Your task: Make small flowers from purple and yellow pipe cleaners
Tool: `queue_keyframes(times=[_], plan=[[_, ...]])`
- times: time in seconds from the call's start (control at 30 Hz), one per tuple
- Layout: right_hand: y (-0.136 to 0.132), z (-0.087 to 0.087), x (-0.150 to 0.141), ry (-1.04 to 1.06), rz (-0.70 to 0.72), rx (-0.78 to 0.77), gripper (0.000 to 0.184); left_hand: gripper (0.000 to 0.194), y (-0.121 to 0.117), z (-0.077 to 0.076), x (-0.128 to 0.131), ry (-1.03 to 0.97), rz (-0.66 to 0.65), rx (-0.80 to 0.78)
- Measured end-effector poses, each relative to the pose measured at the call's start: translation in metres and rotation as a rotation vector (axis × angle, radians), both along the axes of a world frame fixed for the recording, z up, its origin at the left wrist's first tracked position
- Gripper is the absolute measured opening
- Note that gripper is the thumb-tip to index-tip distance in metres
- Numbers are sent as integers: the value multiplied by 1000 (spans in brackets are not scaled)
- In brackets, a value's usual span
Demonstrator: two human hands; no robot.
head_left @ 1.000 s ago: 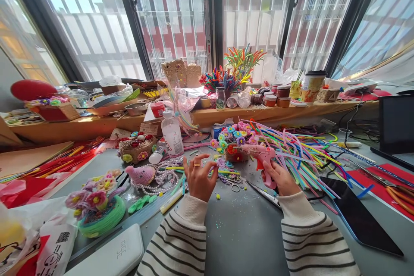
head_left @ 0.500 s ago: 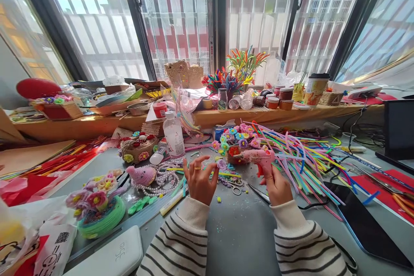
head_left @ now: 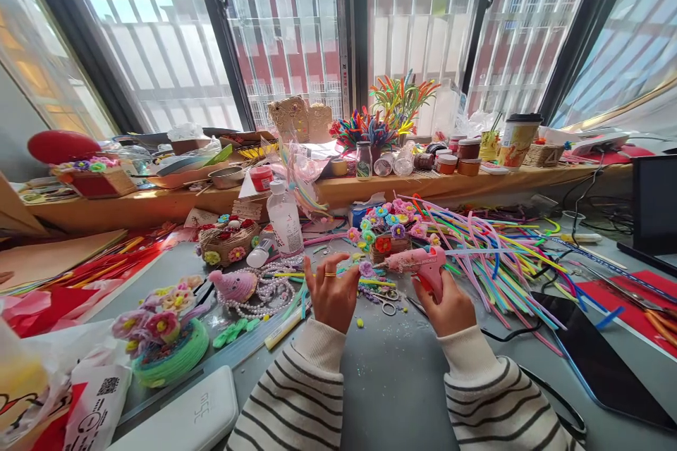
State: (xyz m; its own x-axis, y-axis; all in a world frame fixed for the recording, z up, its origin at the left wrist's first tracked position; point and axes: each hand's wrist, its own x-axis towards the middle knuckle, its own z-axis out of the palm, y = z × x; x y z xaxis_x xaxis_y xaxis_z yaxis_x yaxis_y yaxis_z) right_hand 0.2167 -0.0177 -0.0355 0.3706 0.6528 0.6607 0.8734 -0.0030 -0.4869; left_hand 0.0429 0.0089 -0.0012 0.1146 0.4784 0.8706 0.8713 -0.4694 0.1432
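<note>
My right hand is wrapped round the handle of a pink hot glue gun, with its nozzle pointing left. Between the thumb and forefinger of my left hand is a small purple flower; the other fingers are raised, one with a ring. The nozzle tip is close to the flower, but I cannot tell whether they touch. Behind the gun stands a basket topped with colourful fuzzy flowers. Small scissors lie just below the flower.
Pipe cleaners spread across the right, near a black phone. To the left are a plastic bottle, a pink crocheted figure, bead strings, a green flower pot and a white power bank.
The glue gun has moved left and slightly down, bringing its nozzle to the flower. My left hand has shifted slightly right with the flower in its pinch.
</note>
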Motion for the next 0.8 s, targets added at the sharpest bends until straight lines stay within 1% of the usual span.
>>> queue_keyframes(times=[0.17, 0.4, 0.8], plan=[[2, -5, 1, -57, -3, -7, 55, 9, 0, -1, 0, 27, -9, 28], [1, -5, 1, -77, -20, 12, 55, 8, 1, -3, 0, 16, -4, 31], [0, -6, 1, -86, -25, 34, 55, 9, -1, -1, 2, 9, -23, 42]])
